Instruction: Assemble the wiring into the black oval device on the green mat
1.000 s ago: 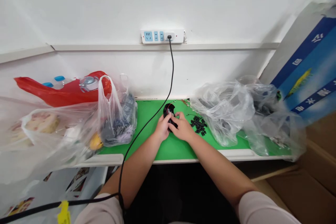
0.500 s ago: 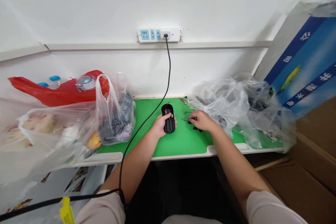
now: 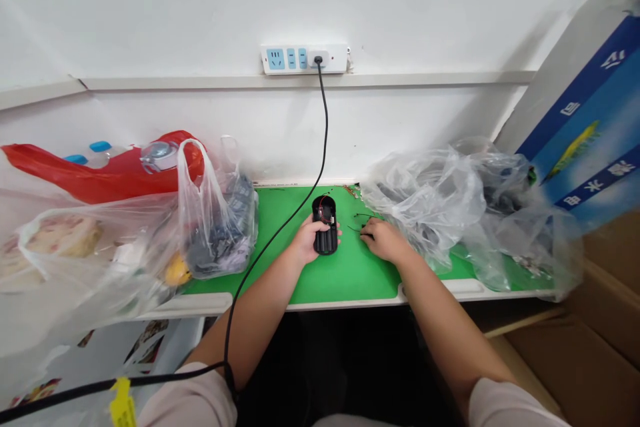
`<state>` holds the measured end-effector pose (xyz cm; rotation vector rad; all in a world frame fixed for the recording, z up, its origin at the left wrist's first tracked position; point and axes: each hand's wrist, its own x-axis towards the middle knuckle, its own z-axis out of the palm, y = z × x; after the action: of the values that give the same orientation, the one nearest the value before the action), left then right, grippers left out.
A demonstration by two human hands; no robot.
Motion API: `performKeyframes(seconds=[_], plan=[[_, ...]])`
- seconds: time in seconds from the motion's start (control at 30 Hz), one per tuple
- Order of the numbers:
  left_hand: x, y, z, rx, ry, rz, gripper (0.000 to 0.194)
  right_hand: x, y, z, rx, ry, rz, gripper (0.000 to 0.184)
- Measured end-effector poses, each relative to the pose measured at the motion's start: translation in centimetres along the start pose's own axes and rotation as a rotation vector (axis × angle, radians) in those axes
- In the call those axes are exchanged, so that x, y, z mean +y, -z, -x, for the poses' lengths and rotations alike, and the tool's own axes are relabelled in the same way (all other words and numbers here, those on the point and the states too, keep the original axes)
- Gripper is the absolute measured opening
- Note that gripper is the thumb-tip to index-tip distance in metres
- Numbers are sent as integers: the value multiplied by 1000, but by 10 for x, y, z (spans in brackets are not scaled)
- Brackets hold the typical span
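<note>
Over the green counter [image 3: 340,280], left hand [image 3: 305,242] clamps a black casing [image 3: 325,233]; right hand [image 3: 385,241] curls by thin wires [image 3: 363,221], grip unclear; power strip [image 3: 303,59] above.

Site: small hand-assembly workbench, a workshop of some kind — green work mat [image 3: 345,280] along a white wall, power strip [image 3: 285,59] mounted above, open black plastic casing [image 3: 325,233] showing red wires on the mat, clear plastic bags [image 3: 420,203] heaped alongside — blue printed carton [image 3: 585,107] and brown cardboard box [image 3: 585,360] at right
</note>
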<state>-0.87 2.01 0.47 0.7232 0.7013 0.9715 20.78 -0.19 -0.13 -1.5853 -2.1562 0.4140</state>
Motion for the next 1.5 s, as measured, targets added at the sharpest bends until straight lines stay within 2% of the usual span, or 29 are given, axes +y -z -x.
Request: performKeyframes(seconds=[0.1,0.23,0.37,0.47,0.57,0.63,0.7,0.83,1.17,1.3,1.5], plan=[[1,-1,1,-21,6,2,42,1,-1,0,-36,52,105,19],[1,0,2,-15,14,11,43,0,-4,0,-7,53,205,21],[1,1,3,-25,8,4,42,-1,-5,-1,113,90,78,19],[0,-1,4,0,-12,-12,36,-3,-7,-4,259,66,-240,18],[0,-4,6,28,-10,-50,34,-8,-11,-6,277,-118,-762,22],[0,-7,7,47,8,-82,34,-15,-14,-6,183,-196,-1112,30],[-1,-8,8,55,29,-112,33,-22,-15,-5,53,-200,-1363,36],[-5,-10,6,41,21,-133,35,-31,-16,-3,-123,-228,-1613,36],[-7,-21,6,91,-6,-148,40,-27,-19,-6,-194,-292,-1791,28],[-9,-22,5,125,-35,-181,43,-32,-20,-6,-176,-302,-1746,28],[-15,-20,6,195,-103,-275,45,-41,-28,-4,-43,-196,-1548,27]])
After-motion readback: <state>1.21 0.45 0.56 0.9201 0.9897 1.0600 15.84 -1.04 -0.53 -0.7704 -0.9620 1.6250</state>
